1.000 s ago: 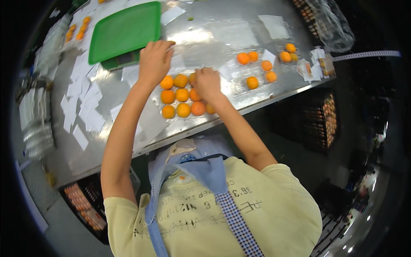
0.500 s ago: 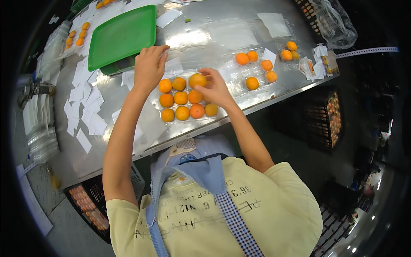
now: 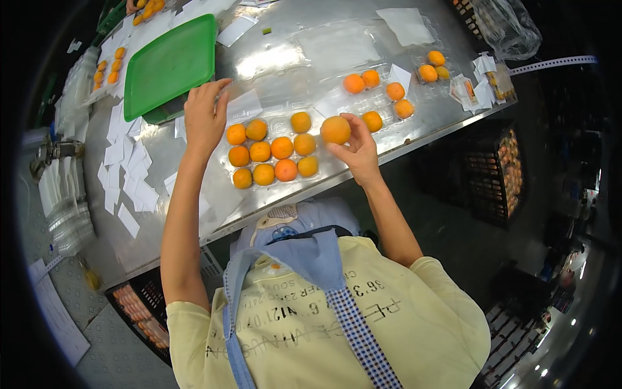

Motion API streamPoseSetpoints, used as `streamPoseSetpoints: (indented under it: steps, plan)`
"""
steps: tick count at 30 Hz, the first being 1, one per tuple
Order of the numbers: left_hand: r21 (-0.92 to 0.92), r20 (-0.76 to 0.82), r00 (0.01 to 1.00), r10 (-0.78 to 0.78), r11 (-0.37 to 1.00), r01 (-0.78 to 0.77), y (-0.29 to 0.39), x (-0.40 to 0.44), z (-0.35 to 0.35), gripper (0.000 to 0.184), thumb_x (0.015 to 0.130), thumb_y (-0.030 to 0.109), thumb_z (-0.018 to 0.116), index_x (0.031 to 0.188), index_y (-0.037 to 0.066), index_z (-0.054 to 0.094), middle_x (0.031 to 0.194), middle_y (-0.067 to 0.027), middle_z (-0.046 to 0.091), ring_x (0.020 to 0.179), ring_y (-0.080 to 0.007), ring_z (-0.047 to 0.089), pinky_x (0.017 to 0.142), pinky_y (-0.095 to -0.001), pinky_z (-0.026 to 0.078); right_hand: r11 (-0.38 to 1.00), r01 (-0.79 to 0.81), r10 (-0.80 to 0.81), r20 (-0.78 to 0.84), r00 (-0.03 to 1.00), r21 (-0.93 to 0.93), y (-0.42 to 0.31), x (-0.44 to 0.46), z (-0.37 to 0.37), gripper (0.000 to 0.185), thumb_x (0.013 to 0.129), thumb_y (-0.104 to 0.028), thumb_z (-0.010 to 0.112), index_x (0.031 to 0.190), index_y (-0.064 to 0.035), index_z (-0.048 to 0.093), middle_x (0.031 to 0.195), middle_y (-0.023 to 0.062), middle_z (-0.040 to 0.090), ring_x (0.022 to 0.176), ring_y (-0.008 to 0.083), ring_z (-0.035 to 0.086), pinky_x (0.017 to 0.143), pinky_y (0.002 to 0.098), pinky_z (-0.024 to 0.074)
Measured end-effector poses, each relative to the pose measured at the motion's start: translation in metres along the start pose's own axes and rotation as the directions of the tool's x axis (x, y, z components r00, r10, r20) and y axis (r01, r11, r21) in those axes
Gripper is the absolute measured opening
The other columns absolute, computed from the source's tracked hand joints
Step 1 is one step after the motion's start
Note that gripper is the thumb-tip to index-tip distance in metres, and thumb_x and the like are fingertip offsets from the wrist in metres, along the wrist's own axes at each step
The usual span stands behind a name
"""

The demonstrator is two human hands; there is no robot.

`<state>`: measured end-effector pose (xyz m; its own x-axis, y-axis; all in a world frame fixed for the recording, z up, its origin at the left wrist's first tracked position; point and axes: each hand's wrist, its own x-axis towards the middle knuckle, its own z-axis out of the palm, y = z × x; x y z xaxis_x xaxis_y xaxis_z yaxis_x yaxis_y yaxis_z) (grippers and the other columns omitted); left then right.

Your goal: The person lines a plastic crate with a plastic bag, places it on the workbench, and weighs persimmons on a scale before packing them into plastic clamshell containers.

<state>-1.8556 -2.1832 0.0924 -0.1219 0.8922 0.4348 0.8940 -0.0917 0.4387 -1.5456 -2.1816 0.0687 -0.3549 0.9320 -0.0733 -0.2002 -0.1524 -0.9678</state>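
Note:
An orange [image 3: 335, 130] is pinched between the thumb and fingers of my right hand [image 3: 361, 150], just right of a clear plastic tray. Rows of oranges [image 3: 282, 148] fill that tray, with a bare spot in the back row. My left hand [image 3: 206, 117] is empty, its fingers loosely bent and apart. It hovers at the near right corner of the green tray [image 3: 170, 65], close to a white paper slip [image 3: 243, 109]. Whether the fingertips touch the green tray, I cannot tell.
More clear packs with oranges [image 3: 354, 83] lie to the right. White paper slips [image 3: 137, 175] are scattered at left, near stacked plastic trays [image 3: 66, 204]. Black crates of fruit [image 3: 508, 175] stand below the table edge. At the far left back, part of another person's hand shows.
My right hand has carried the orange from over the tray's back row to the right of the tray. The whole view has shifted slightly; my left hand stays by the green tray.

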Motion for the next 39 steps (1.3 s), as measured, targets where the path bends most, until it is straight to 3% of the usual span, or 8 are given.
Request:
streamPoseSetpoints:
  steps: [5, 8, 12, 17, 21, 24, 29, 39]
  plan:
    - [0.021, -0.016, 1.000, -0.026, 0.999, 0.026, 0.013, -0.008, -0.001, 0.021, 0.088, 0.016, 0.055, 0.107, 0.011, 0.062, 0.101, -0.0066, 0.062, 0.098, -0.0267, 0.052, 0.086, -0.0366, 0.039, 0.999, -0.034, 0.035, -0.139, 0.990, 0.010, 0.004, 0.007, -0.035, 0.060, 0.074, 0.002, 0.072, 0.125, 0.0025, 0.042, 0.120, 0.0123, 0.052, 0.113, 0.0205, 0.051, 0.093, 0.0332, 0.0455]
    - [0.039, -0.026, 0.998, -0.052, 0.998, 0.053, 0.021, -0.010, -0.001, 0.020, 0.088, 0.015, 0.055, 0.107, 0.010, 0.062, 0.102, -0.0073, 0.061, 0.098, -0.0267, 0.052, 0.086, -0.0364, 0.039, 0.992, 0.075, -0.088, -0.140, 0.986, -0.097, 0.005, 0.011, -0.051, 0.057, 0.074, 0.003, 0.071, 0.124, 0.0029, 0.043, 0.115, 0.0132, 0.054, 0.106, 0.0203, 0.057, 0.085, 0.0291, 0.0512]
    - [0.057, -0.053, 0.996, -0.069, 0.996, 0.072, 0.029, -0.011, 0.002, 0.020, 0.088, 0.014, 0.055, 0.106, 0.009, 0.062, 0.101, -0.0077, 0.062, 0.098, -0.0269, 0.052, 0.086, -0.0359, 0.040, 0.985, 0.072, -0.091, -0.122, 0.988, -0.154, 0.000, 0.019, -0.063, 0.057, 0.072, 0.001, 0.074, 0.121, 0.0024, 0.045, 0.116, 0.0142, 0.055, 0.107, 0.0203, 0.057, 0.083, 0.0295, 0.0525]
    - [0.086, -0.101, 0.993, -0.056, 0.994, 0.065, 0.027, -0.010, 0.006, 0.021, 0.086, 0.013, 0.056, 0.105, 0.009, 0.063, 0.100, -0.0077, 0.062, 0.095, -0.0275, 0.053, 0.084, -0.0370, 0.040, 0.886, 0.115, -0.105, 0.047, 0.993, -0.449, 0.001, 0.029, -0.055, 0.059, 0.070, -0.009, 0.078, 0.120, 0.0003, 0.047, 0.113, 0.0141, 0.057, 0.106, 0.0213, 0.058, 0.082, 0.0311, 0.0530]
    - [0.110, -0.119, 0.990, -0.077, 0.990, 0.091, 0.030, -0.003, 0.010, 0.021, 0.085, 0.014, 0.057, 0.105, 0.011, 0.063, 0.099, -0.0063, 0.062, 0.094, -0.0273, 0.053, 0.081, -0.0379, 0.040, 0.837, 0.246, -0.114, 0.284, 0.952, -0.489, 0.023, 0.042, -0.022, 0.054, 0.068, -0.019, 0.078, 0.114, -0.0026, 0.055, 0.114, 0.0129, 0.056, 0.101, 0.0253, 0.058, 0.082, 0.0332, 0.0505]
    - [0.112, -0.132, 0.987, -0.089, 0.988, 0.104, 0.029, -0.002, 0.011, 0.021, 0.085, 0.014, 0.057, 0.105, 0.013, 0.063, 0.100, -0.0043, 0.062, 0.094, -0.0257, 0.053, 0.080, -0.0372, 0.039, 0.602, 0.517, -0.288, 0.439, 0.851, -0.608, 0.023, 0.058, 0.013, 0.051, 0.066, -0.022, 0.078, 0.109, -0.0030, 0.059, 0.106, 0.0123, 0.056, 0.098, 0.0276, 0.056, 0.082, 0.0354, 0.0482]
    - [0.090, -0.112, 0.988, -0.103, 0.989, 0.114, 0.026, -0.005, 0.009, 0.021, 0.086, 0.014, 0.056, 0.106, 0.011, 0.063, 0.101, -0.0056, 0.062, 0.095, -0.0263, 0.053, 0.083, -0.0367, 0.040, 0.411, 0.566, -0.326, 0.464, 0.824, -0.715, 0.060, 0.077, 0.042, 0.049, 0.062, -0.029, 0.079, 0.101, -0.0046, 0.062, 0.093, 0.0109, 0.055, 0.089, 0.0283, 0.053, 0.074, 0.0393, 0.0438]
    - [0.020, -0.110, 0.992, -0.059, 0.998, 0.061, 0.014, -0.006, 0.005, 0.021, 0.084, 0.013, 0.058, 0.104, 0.013, 0.062, 0.099, -0.0021, 0.061, 0.095, -0.0242, 0.052, 0.082, -0.0363, 0.038, 0.191, 0.408, -0.253, 0.357, 0.899, -0.893, 0.069, 0.073, 0.061, 0.045, 0.064, -0.030, 0.075, 0.101, -0.0071, 0.064, 0.090, 0.0089, 0.059, 0.088, 0.0270, 0.053, 0.077, 0.0393, 0.0381]
